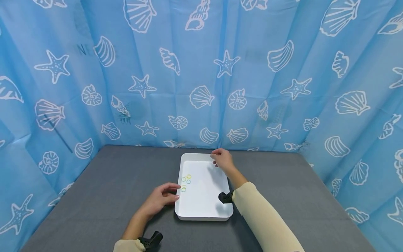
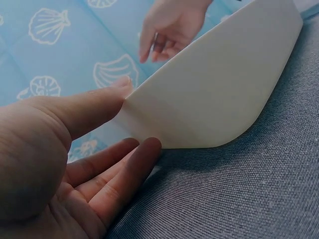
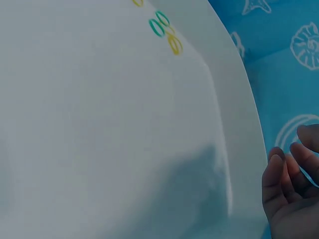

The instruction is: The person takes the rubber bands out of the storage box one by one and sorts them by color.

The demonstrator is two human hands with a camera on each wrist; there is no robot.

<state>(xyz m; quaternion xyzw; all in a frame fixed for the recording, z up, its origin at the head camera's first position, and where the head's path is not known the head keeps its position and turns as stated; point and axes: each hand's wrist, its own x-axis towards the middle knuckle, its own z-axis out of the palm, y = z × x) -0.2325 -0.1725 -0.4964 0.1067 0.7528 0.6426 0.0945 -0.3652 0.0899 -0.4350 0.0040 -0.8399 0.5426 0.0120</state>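
Two bare hands are seen extended forward from the lower edge of the head view. The left hand (image 1: pixel 160 200) is held low and near the body, palm turned inward, fingers straight and relaxed, thumb raised apart from them; nothing is gripped. The left forearm is bare below a pushed-up sleeve. The right hand (image 1: pixel 223 160) is reached farther forward, fingers loosely bent and slightly spread, nothing pinched. The right forearm is covered by a cream sleeve (image 1: pixel 261 217) to the wrist
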